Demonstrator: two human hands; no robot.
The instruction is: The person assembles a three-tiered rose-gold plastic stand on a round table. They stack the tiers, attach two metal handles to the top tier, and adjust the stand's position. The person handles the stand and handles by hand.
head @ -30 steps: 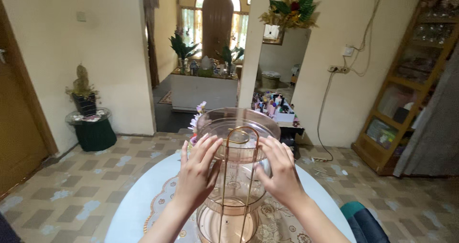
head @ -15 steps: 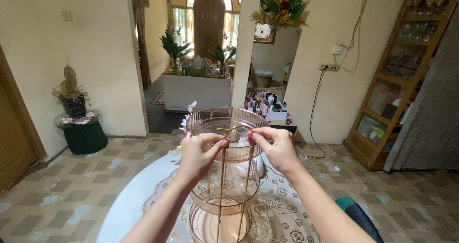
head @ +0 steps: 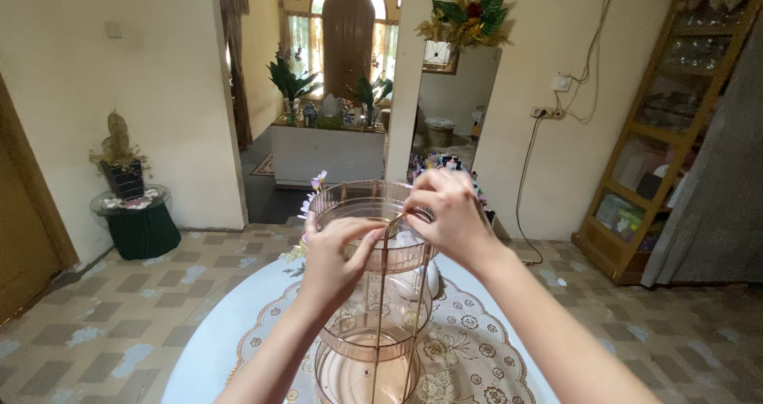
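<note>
Tiered organizer [head: 372, 293]: three stacked round trays in clear pink ribbed plastic inside a thin gold wire frame [head: 380, 308], standing upright at the near edge of the round white worktop [head: 208, 348], on a lace-pattern doily [head: 477, 348]. Left hand [head: 332, 261] grips the near rim of the top tray [head: 366, 213], fingers curled narrow over the edge, thumb on the outside wall. Right hand [head: 451, 213] sits at the top of the frame's arched loop, fingers pinched tight around the wire where it meets the tray rim; exact contact point is hidden behind the knuckles. Handling estimate: light, trays look empty; thin-wall plastic, stiff but likely to crack if squeezed or dropped; smooth ribbed walls, somewhat slippery. Wire looks springy and will probably flex under side load. It's tall for its base, so tippy if pushed high up. Best hold: the wire loop at the top to carry, or two hands low on opposite rims of one tray; avoid pinching the walls. Small artificial flowers [head: 311, 197] are just behind the stack.
</note>
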